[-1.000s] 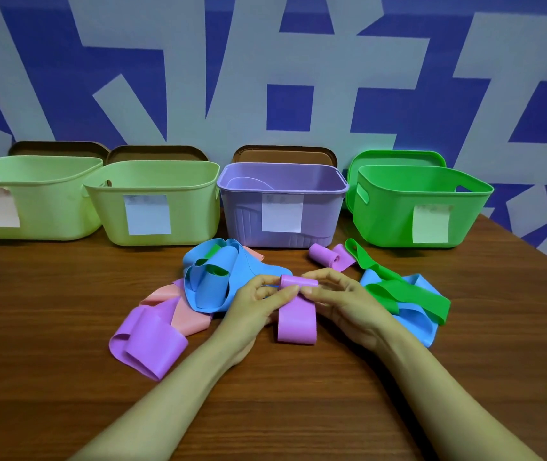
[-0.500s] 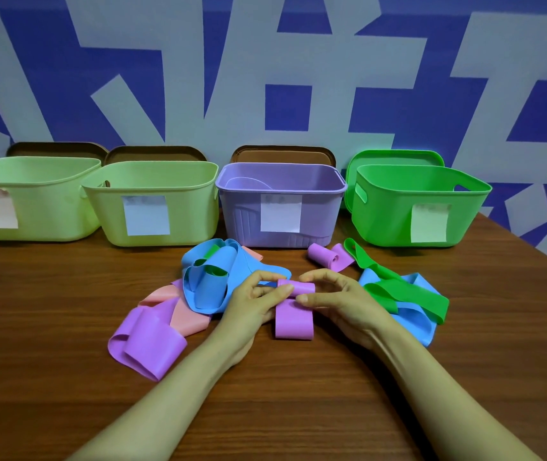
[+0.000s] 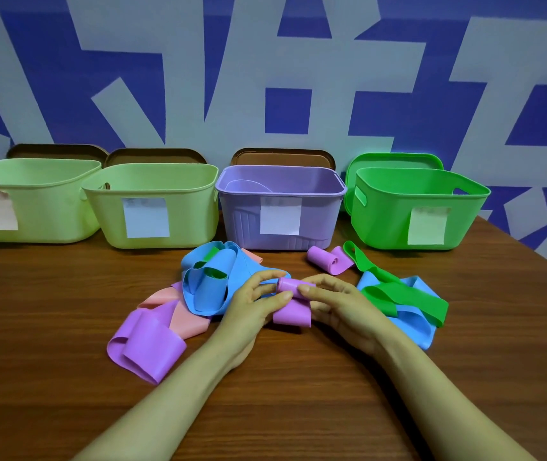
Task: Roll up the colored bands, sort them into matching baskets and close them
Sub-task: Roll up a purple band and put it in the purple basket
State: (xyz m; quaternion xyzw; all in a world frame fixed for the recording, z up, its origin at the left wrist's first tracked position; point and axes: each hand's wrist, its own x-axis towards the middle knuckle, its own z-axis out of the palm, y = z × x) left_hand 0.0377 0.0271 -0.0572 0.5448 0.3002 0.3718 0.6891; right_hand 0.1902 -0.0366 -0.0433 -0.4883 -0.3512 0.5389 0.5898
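Both hands work at mid-table. The left hand [image 3: 249, 307] and right hand [image 3: 342, 304] meet over one purple band [image 3: 292, 314]. The fingers of each are curled in and pinch the band's rolled end from either side. The roll sits at the fingertips; its unrolled tail lies flat on the table [image 3: 49, 311], running toward the person between the two hands.

Around the hands:
- A blue band [image 3: 205, 291] is looped loosely just left of the left hand, with a bit of green showing in its folds.
- A pink band [image 3: 187, 322] lies partly covered beneath it.
- A loose purple band [image 3: 147, 347] lies folded at near left.
- A green band [image 3: 405, 296] lies across a second blue band [image 3: 413, 324], right of the right hand.
- A rolled purple band [image 3: 327, 261], partly unwound, lies on the table just in front of the purple basket [image 3: 242, 214].

The back row, left to right, is the far-left pale green basket [image 3: 43, 207], the second pale green basket [image 3: 192, 211], the purple basket and the green basket [image 3: 385, 221]. All four are open, each with a paper label on its front. Brown lids [image 3: 282, 156] stand behind the first three, and a green lid [image 3: 395, 159] stands behind the green basket.
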